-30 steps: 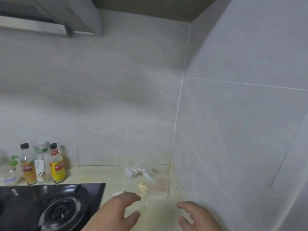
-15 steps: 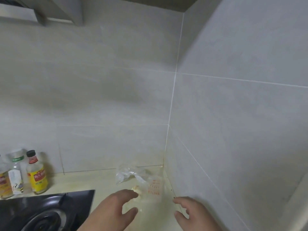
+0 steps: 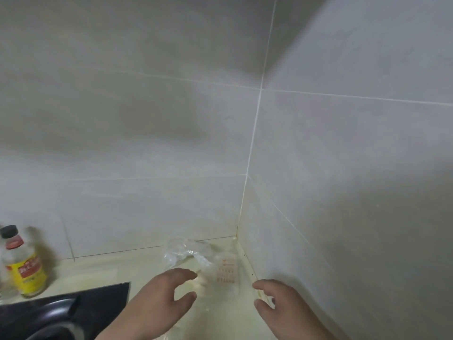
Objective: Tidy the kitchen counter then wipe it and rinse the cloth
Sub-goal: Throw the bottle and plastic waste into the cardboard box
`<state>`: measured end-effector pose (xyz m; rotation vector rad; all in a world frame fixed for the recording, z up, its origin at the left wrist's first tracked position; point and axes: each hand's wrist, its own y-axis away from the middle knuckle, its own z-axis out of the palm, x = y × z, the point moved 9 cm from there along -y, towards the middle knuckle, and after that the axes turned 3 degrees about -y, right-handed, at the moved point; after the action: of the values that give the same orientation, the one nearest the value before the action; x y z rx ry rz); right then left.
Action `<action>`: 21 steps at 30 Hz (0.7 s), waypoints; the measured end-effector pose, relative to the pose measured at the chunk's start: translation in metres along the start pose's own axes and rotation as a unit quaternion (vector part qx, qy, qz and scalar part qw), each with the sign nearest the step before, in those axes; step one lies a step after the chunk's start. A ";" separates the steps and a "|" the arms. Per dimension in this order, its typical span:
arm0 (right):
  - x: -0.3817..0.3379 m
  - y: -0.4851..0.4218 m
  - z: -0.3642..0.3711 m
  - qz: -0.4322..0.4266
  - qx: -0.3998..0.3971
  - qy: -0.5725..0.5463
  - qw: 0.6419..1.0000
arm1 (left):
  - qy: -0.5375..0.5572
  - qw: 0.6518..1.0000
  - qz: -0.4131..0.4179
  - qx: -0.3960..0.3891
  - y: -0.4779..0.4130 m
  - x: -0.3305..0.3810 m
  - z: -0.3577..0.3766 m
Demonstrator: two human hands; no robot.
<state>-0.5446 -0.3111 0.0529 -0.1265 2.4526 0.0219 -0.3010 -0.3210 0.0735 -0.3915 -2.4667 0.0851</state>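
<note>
Barely into the tidying from what I can see: the crumpled clear plastic bag with red print (image 3: 206,263) sits on the pale yellow table (image 3: 98,271), tucked into the corner where the grey tiled walls meet. My left hand (image 3: 159,300) is spread loosely just short of it, fingers relaxed, holding nothing. My right hand (image 3: 282,307) hovers beside the side wall, equally loose and empty. The yellow-labelled bottle with a black cap (image 3: 24,263) stands near the black stove (image 3: 61,312). No cloth in view, so I'd say wiping and rinsing are all ahead.
</note>
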 end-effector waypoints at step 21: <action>0.046 -0.071 0.074 0.045 -0.093 -0.004 0.995 | 0.010 0.987 -0.119 -0.105 -0.037 -0.097 0.081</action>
<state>-0.5265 -0.3817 -0.0323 -0.0974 2.4431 0.2904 -0.2861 -0.3828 -0.0424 -0.1824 -2.4905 -0.2785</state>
